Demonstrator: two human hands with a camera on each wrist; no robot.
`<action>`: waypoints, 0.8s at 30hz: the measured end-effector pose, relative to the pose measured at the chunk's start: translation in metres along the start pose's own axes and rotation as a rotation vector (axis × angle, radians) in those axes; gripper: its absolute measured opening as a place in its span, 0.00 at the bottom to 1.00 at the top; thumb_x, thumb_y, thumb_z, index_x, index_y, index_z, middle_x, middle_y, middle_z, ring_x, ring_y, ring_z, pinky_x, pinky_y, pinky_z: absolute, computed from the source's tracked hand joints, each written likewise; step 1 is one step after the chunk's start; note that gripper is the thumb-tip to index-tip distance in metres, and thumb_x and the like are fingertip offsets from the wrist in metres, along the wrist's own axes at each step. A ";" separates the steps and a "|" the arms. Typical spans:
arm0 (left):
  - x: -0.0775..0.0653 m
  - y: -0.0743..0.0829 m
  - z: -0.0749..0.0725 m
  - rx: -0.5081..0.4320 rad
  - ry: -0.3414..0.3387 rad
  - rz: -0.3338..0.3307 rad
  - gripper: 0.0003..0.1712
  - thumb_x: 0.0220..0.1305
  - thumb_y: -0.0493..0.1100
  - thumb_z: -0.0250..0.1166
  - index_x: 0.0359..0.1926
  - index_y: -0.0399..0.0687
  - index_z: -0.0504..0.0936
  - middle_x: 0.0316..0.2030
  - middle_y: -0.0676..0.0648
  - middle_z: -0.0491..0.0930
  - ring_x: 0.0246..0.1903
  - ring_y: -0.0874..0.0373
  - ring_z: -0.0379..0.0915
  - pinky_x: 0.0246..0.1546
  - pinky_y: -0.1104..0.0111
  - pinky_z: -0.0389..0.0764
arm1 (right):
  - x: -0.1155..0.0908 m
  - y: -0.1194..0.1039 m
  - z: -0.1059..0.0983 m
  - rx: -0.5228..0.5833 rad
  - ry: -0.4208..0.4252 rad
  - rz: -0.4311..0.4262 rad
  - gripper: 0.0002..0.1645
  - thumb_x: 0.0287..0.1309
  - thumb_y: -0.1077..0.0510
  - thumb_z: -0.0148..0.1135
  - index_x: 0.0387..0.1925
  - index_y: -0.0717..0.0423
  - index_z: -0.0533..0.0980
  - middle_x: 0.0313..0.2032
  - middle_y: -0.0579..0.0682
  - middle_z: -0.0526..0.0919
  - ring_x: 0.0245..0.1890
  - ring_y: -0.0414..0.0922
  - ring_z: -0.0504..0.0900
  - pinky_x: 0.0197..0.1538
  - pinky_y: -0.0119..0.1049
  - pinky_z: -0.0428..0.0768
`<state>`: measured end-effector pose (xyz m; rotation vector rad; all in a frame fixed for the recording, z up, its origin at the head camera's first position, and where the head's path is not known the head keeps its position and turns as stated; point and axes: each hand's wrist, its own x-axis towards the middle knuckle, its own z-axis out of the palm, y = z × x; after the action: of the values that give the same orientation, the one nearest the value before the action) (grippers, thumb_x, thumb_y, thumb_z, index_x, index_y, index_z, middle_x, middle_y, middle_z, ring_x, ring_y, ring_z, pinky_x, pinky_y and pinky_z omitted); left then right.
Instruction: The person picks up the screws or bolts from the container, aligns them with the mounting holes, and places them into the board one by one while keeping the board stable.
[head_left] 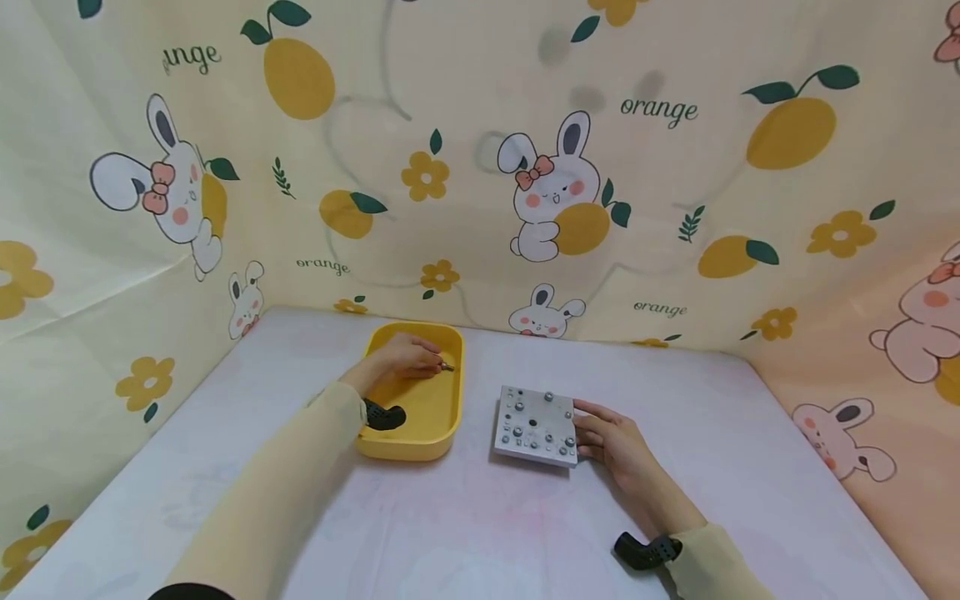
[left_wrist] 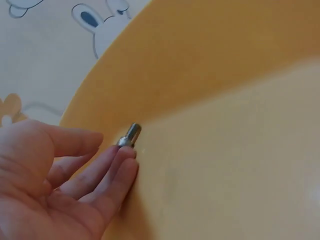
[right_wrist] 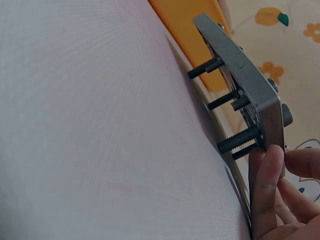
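My left hand (head_left: 408,357) reaches into the far part of the yellow tray (head_left: 423,410). In the left wrist view a small metal screw (left_wrist: 133,132) is held at the fingertips, its threaded shank pointing away over the tray floor. To the right of the tray, my right hand (head_left: 618,450) grips the right edge of a square grey metal plate (head_left: 536,409). Several screw heads dot the plate's top face. From the right wrist view, dark threaded shanks (right_wrist: 239,139) stick out of its underside, and the plate is tilted close over the table.
A white-covered table (head_left: 480,533) carries the tray and plate. Behind and at both sides rises a cream cloth (head_left: 465,108) printed with rabbits, oranges and flowers. Each wrist wears a black camera mount (head_left: 641,552). The tray's raised rim surrounds the left hand.
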<state>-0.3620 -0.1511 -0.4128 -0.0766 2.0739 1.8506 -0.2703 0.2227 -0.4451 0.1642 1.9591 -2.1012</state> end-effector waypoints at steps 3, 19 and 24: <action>0.000 0.000 0.006 0.044 0.025 0.031 0.21 0.67 0.29 0.60 0.59 0.24 0.72 0.49 0.30 0.80 0.47 0.45 0.80 0.51 0.58 0.79 | 0.000 -0.001 0.001 -0.002 -0.002 0.001 0.30 0.65 0.61 0.61 0.67 0.60 0.68 0.42 0.53 0.85 0.35 0.43 0.83 0.34 0.32 0.82; 0.003 -0.001 0.027 0.071 0.041 0.083 0.17 0.61 0.26 0.65 0.51 0.24 0.77 0.41 0.34 0.83 0.42 0.43 0.82 0.48 0.56 0.80 | 0.002 0.000 0.002 -0.001 0.010 -0.002 0.29 0.65 0.62 0.61 0.67 0.60 0.69 0.43 0.53 0.85 0.34 0.43 0.83 0.32 0.32 0.82; 0.004 -0.002 0.027 0.101 0.066 0.068 0.18 0.60 0.26 0.66 0.51 0.24 0.77 0.40 0.34 0.84 0.42 0.43 0.82 0.46 0.58 0.81 | 0.001 0.000 0.001 -0.011 0.005 -0.004 0.30 0.65 0.61 0.61 0.67 0.61 0.68 0.43 0.53 0.85 0.34 0.43 0.83 0.32 0.32 0.82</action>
<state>-0.3590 -0.1239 -0.4177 -0.0431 2.2380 1.8008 -0.2710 0.2214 -0.4452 0.1635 1.9752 -2.0947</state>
